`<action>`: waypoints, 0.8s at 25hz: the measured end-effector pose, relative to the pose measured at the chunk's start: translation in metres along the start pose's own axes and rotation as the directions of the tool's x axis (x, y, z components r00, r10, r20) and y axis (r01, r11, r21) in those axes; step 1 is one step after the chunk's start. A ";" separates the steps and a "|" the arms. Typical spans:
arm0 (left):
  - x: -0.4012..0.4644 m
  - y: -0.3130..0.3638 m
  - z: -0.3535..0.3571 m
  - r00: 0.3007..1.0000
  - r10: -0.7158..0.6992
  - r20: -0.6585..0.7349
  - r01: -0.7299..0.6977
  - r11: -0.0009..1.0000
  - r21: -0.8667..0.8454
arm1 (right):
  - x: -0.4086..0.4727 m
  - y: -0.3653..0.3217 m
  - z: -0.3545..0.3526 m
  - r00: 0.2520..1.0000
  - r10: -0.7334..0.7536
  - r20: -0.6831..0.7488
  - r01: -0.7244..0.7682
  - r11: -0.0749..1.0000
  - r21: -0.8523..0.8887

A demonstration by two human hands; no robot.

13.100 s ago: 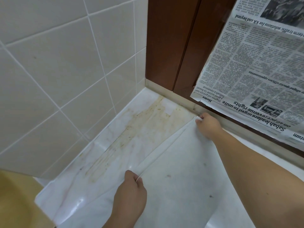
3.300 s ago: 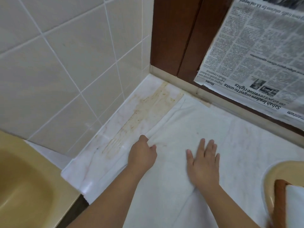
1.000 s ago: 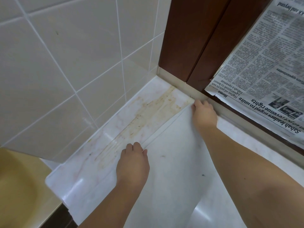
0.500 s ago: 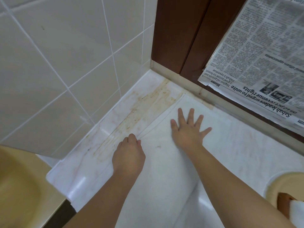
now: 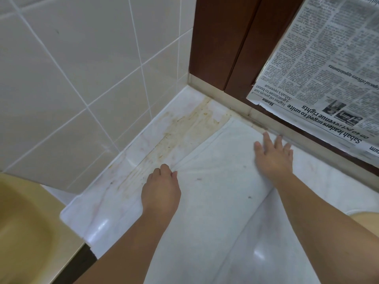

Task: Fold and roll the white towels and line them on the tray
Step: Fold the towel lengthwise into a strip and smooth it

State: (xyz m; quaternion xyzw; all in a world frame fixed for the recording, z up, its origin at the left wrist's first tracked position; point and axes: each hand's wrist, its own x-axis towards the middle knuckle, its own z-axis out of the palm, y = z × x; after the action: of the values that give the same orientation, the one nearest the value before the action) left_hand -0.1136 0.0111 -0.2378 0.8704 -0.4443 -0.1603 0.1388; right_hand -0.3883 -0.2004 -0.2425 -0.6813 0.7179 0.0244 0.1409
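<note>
Where fingers (image 5: 266, 140) press, thin flat towel (image 5: 215, 191).

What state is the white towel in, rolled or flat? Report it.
Flat, not rolled: the white towel lies spread on the marble counter, right hand pressing it, left hand pinching its edge.

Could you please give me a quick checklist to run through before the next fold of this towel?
1. Towel lies flat on the counter: ok, apart from small creases near the left hand.
2. Left hand holds the towel's left edge: ok, fingers curled at the hem.
3. Right hand presses the far end: ok, fingers straight and spread.
4. Towel clear of the brown stain: ok, its edge lies beside it.
5. Towel clean: not ok, small dark specks show.
6. Tray ready: cannot tell, only a yellow rim shows at right.
</note>
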 end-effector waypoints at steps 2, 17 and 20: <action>0.001 0.001 -0.001 1.000 -0.019 -0.001 0.019 0.999 -0.037 | -0.013 -0.021 -0.001 0.995 -0.047 -0.083 0.051 0.998 0.042; -0.018 -0.040 -0.039 0.967 0.094 0.238 -0.071 0.992 -0.102 | -0.072 -0.129 0.035 0.588 -0.807 -0.052 0.808 0.585 0.069; -0.017 -0.034 -0.038 0.974 0.064 0.215 -0.049 0.996 -0.075 | -0.064 -0.140 0.014 0.432 -0.893 0.123 0.895 0.442 0.059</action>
State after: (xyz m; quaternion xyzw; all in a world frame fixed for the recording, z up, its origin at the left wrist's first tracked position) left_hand -0.0832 0.0484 -0.2140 0.8293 -0.4756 -0.2658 0.1240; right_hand -0.2463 -0.1447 -0.2190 -0.9552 0.2379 -0.0023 0.1760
